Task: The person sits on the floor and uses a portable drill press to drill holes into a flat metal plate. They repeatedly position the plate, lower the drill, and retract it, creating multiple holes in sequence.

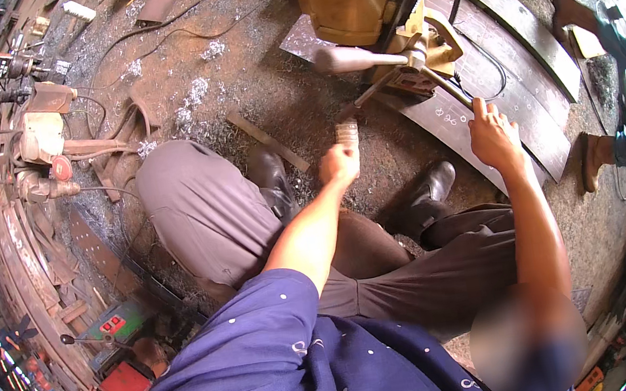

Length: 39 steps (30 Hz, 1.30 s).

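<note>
The left hand is closed around a handle of the drill. The right hand curls around its bar. Metal plates lie under the drill.

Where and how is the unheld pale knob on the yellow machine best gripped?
Probably wrapped around its thick middle, coming from the person's side: the pale knob is long and rounded, points left from the hub, and is uncovered. The yellow housing shows right beyond it, so that side looks more cramped.
</note>
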Tool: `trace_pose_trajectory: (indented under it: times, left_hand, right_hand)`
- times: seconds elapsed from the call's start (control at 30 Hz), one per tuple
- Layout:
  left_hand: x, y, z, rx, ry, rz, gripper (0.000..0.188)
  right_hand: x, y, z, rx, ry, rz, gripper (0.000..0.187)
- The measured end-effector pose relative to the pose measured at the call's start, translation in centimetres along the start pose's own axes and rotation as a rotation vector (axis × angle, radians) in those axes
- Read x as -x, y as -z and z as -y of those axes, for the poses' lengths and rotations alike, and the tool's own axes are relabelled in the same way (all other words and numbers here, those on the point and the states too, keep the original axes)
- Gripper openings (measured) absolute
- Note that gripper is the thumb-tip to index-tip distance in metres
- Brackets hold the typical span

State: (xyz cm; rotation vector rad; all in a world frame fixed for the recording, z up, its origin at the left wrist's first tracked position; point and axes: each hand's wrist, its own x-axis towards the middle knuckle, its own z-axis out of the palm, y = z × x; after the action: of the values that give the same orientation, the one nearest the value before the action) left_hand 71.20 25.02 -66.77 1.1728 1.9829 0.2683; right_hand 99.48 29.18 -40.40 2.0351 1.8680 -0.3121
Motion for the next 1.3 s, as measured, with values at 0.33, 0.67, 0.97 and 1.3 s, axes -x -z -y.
trace_pose_trajectory:
  times: [0.33, 0.67, 0.97, 1.3]
  left_hand:
    - [-4.0, 6.4, 6.5, -0.003, 0.551, -0.074, 0.073]
    - [-5.0, 5.8, 7.0, 0.059, 0.533, -0.068, 0.058]
    - [-5.2, 6.7, 5.4, 0.714, 0.567, -0.012, 0.031]
    - [-0.8, 7.6, 3.2, 0.62, 0.542, 0.166, 0.034]
  right_hand:
    - [-3.9, -7.3, 1.6, -0.083, -0.046, 0.036, 0.035]
    - [-5.1, -11.8, 3.7, -0.285, -0.064, -0.043, 0.036]
    - [-5.4, -12.4, 4.7, -0.382, -0.109, -0.083, 0.025]
    - [-5.5, -13.5, 2.6, -0.43, -0.098, -0.134, 0.034]
